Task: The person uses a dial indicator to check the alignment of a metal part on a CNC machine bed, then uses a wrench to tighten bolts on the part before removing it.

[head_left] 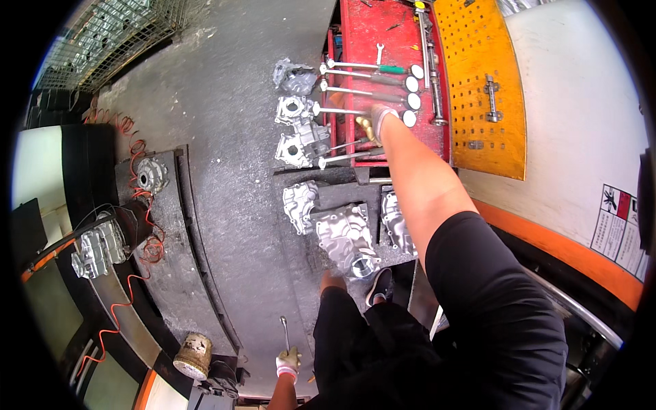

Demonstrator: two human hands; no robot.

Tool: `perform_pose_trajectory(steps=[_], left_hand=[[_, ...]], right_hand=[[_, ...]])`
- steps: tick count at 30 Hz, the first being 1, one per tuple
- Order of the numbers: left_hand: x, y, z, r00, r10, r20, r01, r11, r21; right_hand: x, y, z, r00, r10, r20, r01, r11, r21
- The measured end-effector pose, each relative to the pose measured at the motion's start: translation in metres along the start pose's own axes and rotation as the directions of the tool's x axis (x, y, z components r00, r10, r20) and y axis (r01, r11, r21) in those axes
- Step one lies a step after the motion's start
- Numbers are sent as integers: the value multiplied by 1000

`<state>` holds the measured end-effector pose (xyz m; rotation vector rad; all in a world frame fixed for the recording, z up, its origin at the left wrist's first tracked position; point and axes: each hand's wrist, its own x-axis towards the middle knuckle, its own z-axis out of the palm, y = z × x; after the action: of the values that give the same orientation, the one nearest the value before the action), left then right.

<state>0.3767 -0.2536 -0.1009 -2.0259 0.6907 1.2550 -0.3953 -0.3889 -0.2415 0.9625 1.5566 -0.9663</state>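
My right arm reaches over a red tool cart [427, 89]. My gloved right hand [380, 121] is closed around the dark handle of a dial bore gauge [408, 118], whose round white dial shows beyond the hand and whose thin shaft points left. Several similar long gauges [372, 76] lie alongside, one with a green grip. Low in the view, my gloved left hand [288, 361] grips a metal ratchet wrench [285, 333], its head pointing up the picture. Beside the cart sit cast metal housings [294, 150], and a larger silver housing [345, 232] lies near my legs.
A yellow perforated panel [482, 82] borders the cart. A small open-end wrench [380, 53] lies on the cart. At left are a bench [174, 266] with castings, a coiled orange air hose [137, 150] and a dirty bucket [193, 355]. A wire cage [109, 41] stands upper left.
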Motion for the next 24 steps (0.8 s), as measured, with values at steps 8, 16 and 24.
perform_pose_trajectory(steps=[8,16,24], left_hand=[[-3,16,3,1000,5,2,-4,1000,-15],[2,7,12,999,54,-6,-54,997,-50],[-1,-8,8,998,22,-59,-22,1000,2]], right_hand=[[-29,-32,-5,986,-162,-28,159,985,-71],[4,-64,6,999,-31,-33,41,934,356],[-15,-42,-8,960,-228,-160,274,671,689]])
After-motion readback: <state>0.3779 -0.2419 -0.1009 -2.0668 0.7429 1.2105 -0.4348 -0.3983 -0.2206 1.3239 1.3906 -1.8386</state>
